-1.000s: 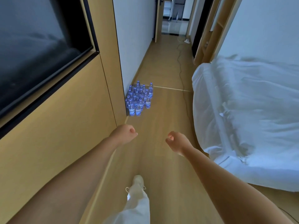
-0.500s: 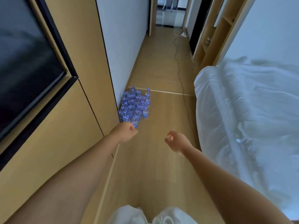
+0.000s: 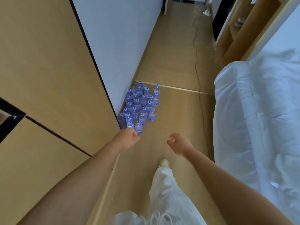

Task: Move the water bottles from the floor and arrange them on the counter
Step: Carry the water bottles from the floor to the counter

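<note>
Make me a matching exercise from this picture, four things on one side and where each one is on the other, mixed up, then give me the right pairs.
Things
1. water bottles
2. black cable
3. white bedding
4. shoe

Places
A. at the right edge of the view
B. on the floor against the foot of the white wall
C. on the floor below the two hands
D. trailing along the floor beside the bed and up the corridor

Pairs: 1-B, 2-D, 3-A, 4-C
</note>
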Action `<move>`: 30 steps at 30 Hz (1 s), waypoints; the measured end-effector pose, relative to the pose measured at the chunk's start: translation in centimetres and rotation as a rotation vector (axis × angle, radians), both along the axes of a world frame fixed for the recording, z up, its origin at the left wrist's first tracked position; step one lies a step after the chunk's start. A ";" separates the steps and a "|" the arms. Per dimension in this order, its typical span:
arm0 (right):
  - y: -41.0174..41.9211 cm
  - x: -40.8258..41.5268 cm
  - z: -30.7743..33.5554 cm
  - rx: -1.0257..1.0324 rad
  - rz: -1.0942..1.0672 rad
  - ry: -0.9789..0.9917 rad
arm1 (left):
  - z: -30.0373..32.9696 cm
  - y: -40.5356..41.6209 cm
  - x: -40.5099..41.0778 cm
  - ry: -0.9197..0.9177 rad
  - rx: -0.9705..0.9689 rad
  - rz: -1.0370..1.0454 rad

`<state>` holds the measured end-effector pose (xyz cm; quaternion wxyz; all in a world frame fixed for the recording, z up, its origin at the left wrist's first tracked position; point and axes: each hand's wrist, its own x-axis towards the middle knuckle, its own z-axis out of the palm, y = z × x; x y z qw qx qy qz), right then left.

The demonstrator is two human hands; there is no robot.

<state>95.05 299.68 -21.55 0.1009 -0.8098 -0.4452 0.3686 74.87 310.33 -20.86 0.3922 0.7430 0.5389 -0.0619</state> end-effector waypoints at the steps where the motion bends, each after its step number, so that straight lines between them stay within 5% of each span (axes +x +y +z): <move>1: 1.7 1.3 -0.6 -0.011 0.003 0.020 | -0.7 1.4 1.3 0.011 -0.015 0.008; 6: 9.6 6.7 -4.1 -0.067 0.070 0.085 | -4.4 7.8 6.9 0.052 -0.108 0.088; 12: 15.1 9.5 -10.6 -0.199 0.223 0.103 | -11.8 10.9 9.7 0.037 -0.254 0.497; 18: 17.9 9.6 -19.1 -0.340 0.256 0.165 | -21.6 13.3 10.6 0.079 -0.404 0.651; 30: 28.8 10.2 -38.6 -0.322 0.155 0.177 | -43.8 23.2 12.5 0.217 -0.334 0.512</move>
